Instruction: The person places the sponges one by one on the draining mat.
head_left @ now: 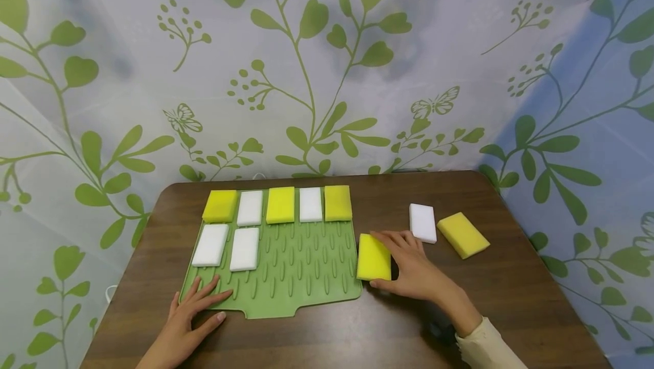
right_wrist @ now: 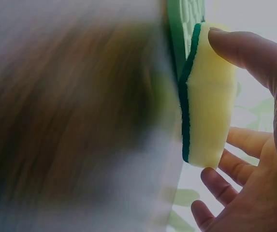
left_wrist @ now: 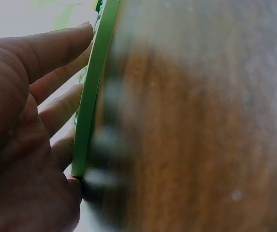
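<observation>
My right hand (head_left: pixel 411 264) pinches a yellow sponge (head_left: pixel 373 258) between thumb and fingers, at the right edge of the green mat (head_left: pixel 276 296). In the right wrist view this sponge (right_wrist: pixel 211 96) shows a dark green scouring layer on the side facing the table. My left hand (head_left: pixel 189 321) rests with spread fingers on the mat's lower left corner; the left wrist view shows its fingertips at the mat's edge (left_wrist: pixel 91 96). Along the mat's back row, yellow sponges (head_left: pixel 280 205) alternate with white sponges (head_left: pixel 250 208). Two more white blocks (head_left: pixel 244 249) lie in front of them at the left.
Right of my right hand, a white sponge (head_left: pixel 423 223) and a yellow sponge (head_left: pixel 463 235) lie on the brown wooden table (head_left: pixel 409 335). A leaf-patterned curtain (head_left: pixel 327 74) hangs behind the table. A small dark object (head_left: pixel 442 332) sits below my right wrist.
</observation>
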The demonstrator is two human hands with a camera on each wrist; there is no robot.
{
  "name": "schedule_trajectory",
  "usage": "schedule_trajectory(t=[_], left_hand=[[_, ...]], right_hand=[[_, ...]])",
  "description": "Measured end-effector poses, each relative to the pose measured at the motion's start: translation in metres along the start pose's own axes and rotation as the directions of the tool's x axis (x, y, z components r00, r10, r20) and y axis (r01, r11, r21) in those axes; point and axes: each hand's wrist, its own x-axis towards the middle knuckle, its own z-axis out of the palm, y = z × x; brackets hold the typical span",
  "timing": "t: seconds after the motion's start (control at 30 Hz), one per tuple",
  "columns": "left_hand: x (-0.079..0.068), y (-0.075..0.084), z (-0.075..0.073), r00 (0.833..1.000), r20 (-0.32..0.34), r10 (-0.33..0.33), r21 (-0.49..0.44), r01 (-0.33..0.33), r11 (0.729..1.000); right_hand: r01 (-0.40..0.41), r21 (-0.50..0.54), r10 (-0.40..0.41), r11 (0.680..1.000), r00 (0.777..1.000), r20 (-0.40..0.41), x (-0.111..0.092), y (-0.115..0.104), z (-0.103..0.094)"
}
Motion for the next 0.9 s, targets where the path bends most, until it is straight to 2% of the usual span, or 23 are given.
schedule_trajectory(t=[0.5, 0.9], left_hand=[[0.000, 0.002, -0.001, 1.000, 0.003, 0.000, -0.001, 0.000, 1.000], [0.000, 0.000, -0.001, 1.000, -0.002, 0.005, -0.009, -0.005, 1.000]], right_hand=[[0.092, 0.048, -0.093, 0.995, 0.996, 0.003, 0.032, -0.032, 0.021], [0.175, 0.084, -0.181, 0.981, 0.980, 0.080, 0.066, -0.065, 0.038]])
